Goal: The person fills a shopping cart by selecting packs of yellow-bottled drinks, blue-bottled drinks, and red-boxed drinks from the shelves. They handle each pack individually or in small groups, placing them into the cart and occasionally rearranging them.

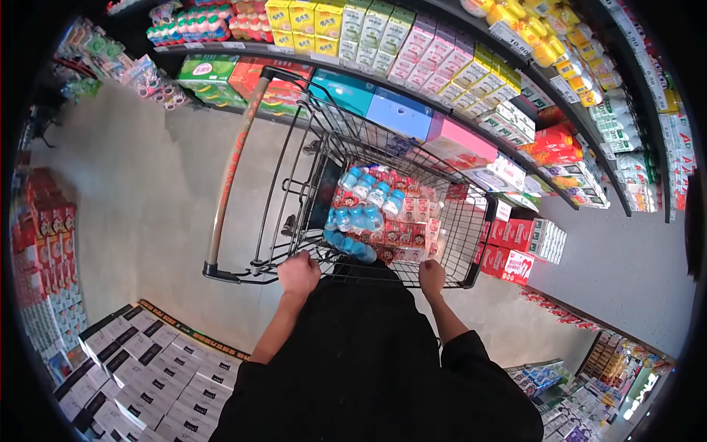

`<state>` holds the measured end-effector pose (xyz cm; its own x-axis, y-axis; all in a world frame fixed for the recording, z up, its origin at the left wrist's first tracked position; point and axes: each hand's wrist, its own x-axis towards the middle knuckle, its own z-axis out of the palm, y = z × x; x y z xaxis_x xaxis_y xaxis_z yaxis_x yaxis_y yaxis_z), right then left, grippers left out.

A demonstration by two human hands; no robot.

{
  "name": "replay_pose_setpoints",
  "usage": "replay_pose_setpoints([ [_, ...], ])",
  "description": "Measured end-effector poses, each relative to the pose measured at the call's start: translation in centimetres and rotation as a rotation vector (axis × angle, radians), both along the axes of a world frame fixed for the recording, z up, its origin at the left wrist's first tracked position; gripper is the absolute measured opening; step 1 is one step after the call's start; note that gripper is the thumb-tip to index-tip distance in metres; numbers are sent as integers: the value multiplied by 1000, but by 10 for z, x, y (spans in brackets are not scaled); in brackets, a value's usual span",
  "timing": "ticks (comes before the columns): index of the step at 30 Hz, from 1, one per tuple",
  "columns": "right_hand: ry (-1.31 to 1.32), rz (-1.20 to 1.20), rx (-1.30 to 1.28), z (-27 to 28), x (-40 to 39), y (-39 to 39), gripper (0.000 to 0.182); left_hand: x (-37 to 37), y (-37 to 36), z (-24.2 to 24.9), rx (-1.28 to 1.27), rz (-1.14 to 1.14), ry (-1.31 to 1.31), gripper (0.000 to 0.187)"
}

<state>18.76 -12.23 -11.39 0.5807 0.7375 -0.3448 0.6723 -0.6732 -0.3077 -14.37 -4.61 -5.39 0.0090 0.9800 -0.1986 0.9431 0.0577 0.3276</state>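
Note:
A black wire shopping cart [464,221] stands sideways right in front of me. My left hand [299,273] is closed round the cart's near side rim, towards the handle end. Further right along that rim, my right hand [431,275] is closed on it too. Inside the basket lie several blue-capped bottles [361,219] in packs, beside and on top of red-and-white packaged drinks [405,234]. The cart's push handle [234,173] is at the left, with neither hand on it.
Shelves of boxed drinks [368,33] and yellow bottles [549,48] run along the far side. Large gift boxes [398,114] sit below them. White cartons [166,376] are stacked behind me on the left. Red boxes [508,247] stand past the cart's right end.

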Motion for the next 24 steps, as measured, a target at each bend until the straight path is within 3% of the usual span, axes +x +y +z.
replay_pose_setpoints([
  [6,-11,94,12,2,-3,6,24,-1,-25,6,11,81,-21,12],
  [17,-60,89,271,2,-22,14,20,-22,-3,-5,8,68,-101,10],
  [24,-2,133,373,-1,-45,27,16,-47,29,-1,-58,99,0,12],
])
